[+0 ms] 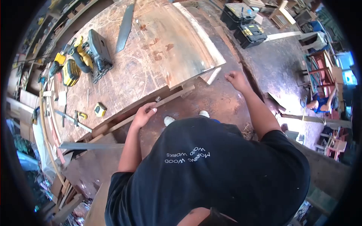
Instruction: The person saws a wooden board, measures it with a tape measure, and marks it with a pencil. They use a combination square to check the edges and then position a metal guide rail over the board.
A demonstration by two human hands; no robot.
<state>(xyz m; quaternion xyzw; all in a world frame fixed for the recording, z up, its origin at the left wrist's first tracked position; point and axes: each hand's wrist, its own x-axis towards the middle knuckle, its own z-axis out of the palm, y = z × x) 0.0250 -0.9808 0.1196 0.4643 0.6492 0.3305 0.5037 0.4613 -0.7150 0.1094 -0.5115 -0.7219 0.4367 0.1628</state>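
Your left hand (142,114) rests loosely open on a narrow brown wooden strip (175,95); your right hand (236,80) curls near a pale-edged wooden board (181,41), its grip unclear.

From here I see a scuffed, dusty wooden counter (126,81). A wide board (177,41), pale along one edge, lies flat across it. Beside that rests a grey tapered blade (125,30), then yellow-and-black power tools (77,62) clustered near a dark one (100,49). A small yellow-and-black tape measure (100,109) sits nearer the front edge, near a long metal bar (73,122).
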